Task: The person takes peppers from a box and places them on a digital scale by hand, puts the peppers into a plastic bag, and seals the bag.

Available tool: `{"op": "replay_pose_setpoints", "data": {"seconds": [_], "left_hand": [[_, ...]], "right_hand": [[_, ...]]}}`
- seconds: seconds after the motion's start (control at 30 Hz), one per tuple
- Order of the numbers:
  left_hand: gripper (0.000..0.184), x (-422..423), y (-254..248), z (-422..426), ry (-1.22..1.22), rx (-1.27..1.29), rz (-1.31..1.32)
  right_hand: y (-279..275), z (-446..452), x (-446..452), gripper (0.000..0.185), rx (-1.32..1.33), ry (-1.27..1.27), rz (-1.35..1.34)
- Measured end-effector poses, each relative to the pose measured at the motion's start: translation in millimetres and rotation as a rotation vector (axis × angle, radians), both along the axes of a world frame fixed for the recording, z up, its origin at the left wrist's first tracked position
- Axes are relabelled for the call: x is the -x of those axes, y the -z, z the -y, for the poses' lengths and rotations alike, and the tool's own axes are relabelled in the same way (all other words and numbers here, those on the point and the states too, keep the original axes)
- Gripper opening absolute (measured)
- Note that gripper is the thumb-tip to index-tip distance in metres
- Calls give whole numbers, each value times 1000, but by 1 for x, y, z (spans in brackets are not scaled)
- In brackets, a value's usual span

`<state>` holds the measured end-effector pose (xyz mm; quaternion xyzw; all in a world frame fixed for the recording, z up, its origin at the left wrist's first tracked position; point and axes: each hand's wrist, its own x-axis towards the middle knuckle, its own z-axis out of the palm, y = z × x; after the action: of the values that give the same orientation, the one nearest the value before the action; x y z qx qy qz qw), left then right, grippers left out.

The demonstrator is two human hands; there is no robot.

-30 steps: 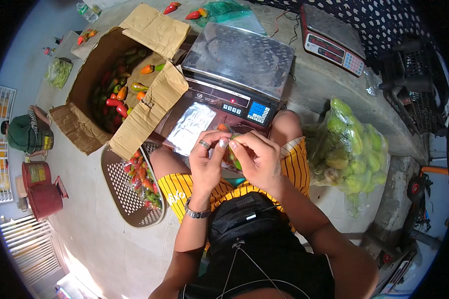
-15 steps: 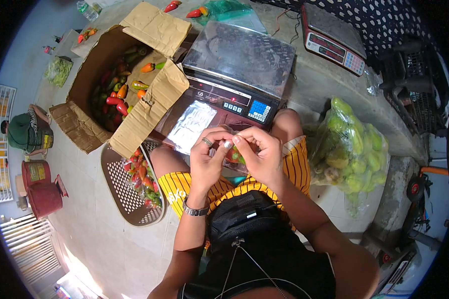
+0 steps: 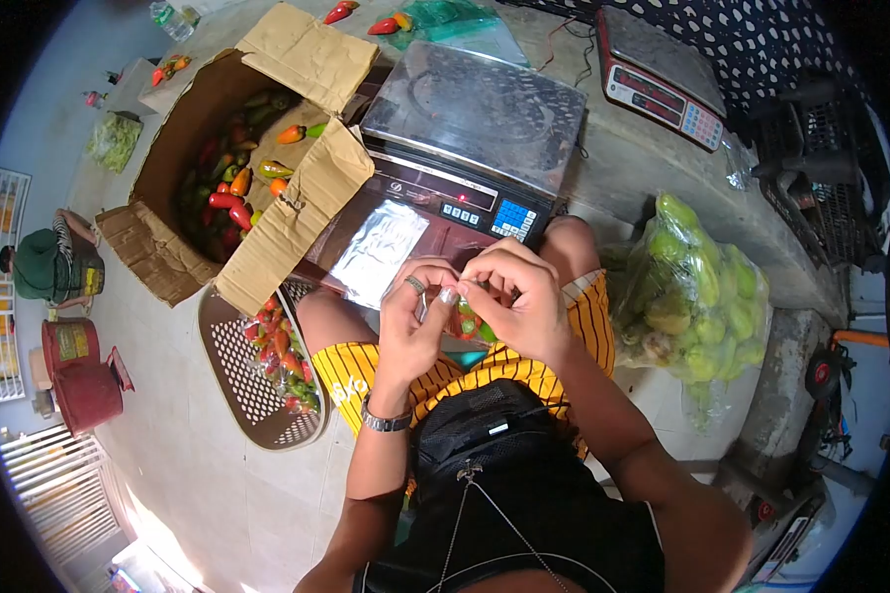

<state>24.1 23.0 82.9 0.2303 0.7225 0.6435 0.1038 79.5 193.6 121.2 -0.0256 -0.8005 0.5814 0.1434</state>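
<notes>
Close together above my lap, my left hand (image 3: 413, 318) and my right hand (image 3: 517, 301) pinch the top of a small clear plastic bag of peppers (image 3: 472, 324). Red and green show through the bag, which hangs between and below my fingers. My fingers hide its top edge. Just beyond my left hand lies a stack of flat clear plastic bags (image 3: 380, 247) by a digital scale (image 3: 473, 119). Left of the scale stands an open cardboard box (image 3: 297, 222) with red, orange and green peppers (image 3: 229, 208) inside.
A plastic basket (image 3: 247, 381) with bagged peppers (image 3: 285, 361) stands on the floor at left. A large bag of green vegetables (image 3: 697, 306) sits at right. Another scale (image 3: 658, 79) is on the ledge. A person (image 3: 54, 259) bends at far left near red containers (image 3: 84, 381).
My right hand has turned slightly and its fingers have curled more at the bag's top. More of the peppers in the bag shows below my fingers.
</notes>
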Motion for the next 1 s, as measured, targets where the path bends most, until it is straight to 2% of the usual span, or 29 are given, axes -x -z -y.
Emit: {"op": "replay_pose_setpoints", "data": {"seconds": [0.07, 0.13, 0.3, 0.47, 0.6, 0.8, 1.0], "left_hand": [[4, -2, -16, 0, 39, -38, 211], [4, 1, -9, 4, 68, 70, 200], [6, 3, -3, 7, 78, 199, 137], [5, 2, -9, 5, 77, 272, -55], [7, 5, -8, 10, 37, 66, 186], [10, 5, 6, 15, -8, -247, 417], [7, 1, -5, 14, -73, -175, 392]], "right_hand": [[-1, -6, 1, 13, -142, -49, -59], [6, -11, 4, 17, -341, -63, -219], [5, -14, -1, 7, -529, -184, -84], [13, -12, -1, 5, -384, -193, 3], [5, -5, -2, 7, -106, -92, -6], [6, 12, -3, 13, -124, 26, -162], [-1, 19, -3, 13, -102, 47, -94]]}}
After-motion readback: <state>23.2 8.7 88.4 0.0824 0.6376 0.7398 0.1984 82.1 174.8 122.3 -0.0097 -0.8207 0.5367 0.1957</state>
